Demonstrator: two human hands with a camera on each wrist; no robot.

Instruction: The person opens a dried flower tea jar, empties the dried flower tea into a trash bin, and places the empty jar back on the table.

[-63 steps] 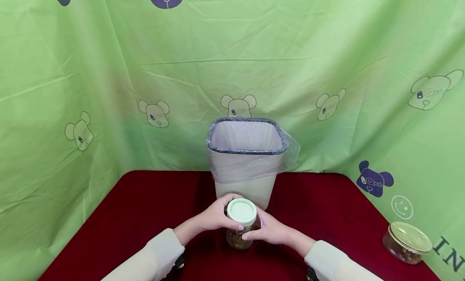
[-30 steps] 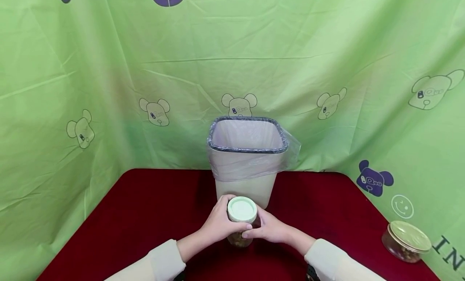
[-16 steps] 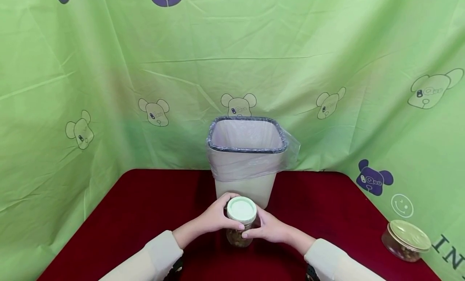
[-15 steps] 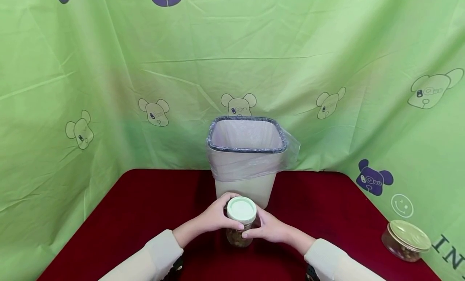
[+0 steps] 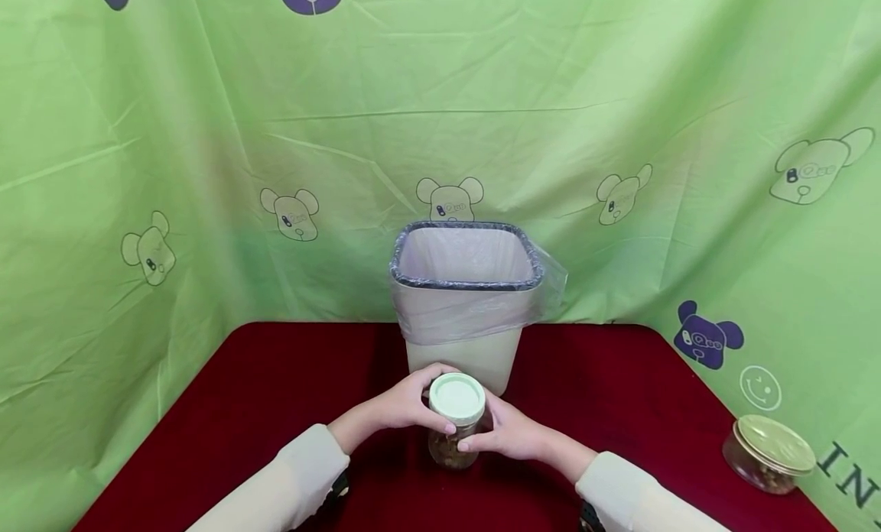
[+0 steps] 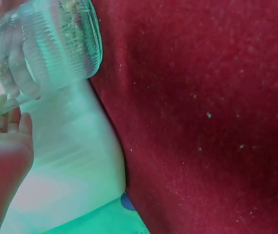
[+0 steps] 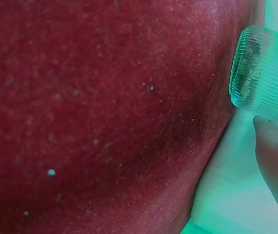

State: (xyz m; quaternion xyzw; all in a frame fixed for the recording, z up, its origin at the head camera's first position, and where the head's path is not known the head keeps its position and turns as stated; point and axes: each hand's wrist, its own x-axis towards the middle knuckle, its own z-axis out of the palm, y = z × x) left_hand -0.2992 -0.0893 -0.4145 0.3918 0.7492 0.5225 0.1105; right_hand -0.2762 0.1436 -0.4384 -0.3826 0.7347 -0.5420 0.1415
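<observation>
A clear ribbed jar [image 5: 450, 449] stands upright on the red cloth, with small brownish pieces in its lower part. Its round pale green lid [image 5: 457, 397] is on top. My left hand [image 5: 406, 403] curves round the lid from the left, the thumb at its front edge and the other fingers behind. From the right, my right hand [image 5: 518, 434] grips the jar's body just below the lid, thumb across the front. Both wrist views show the jar's ribbed wall: the left wrist view has the jar [image 6: 63, 44] at top left, the right wrist view has it [image 7: 263, 73] at the right edge.
Right behind the jar stands a white trash bin [image 5: 468, 356] lined with a thin clear bag [image 5: 551, 287]. A low round container [image 5: 767, 455] with a yellow-green lid sits at the table's right edge. Green printed cloth [image 5: 330, 272] encloses the red-covered table [image 5: 289, 410].
My left hand has turned round the lid: its thumb swung right a second ago, then back left past where it started. The right hand and the jar have stayed in place.
</observation>
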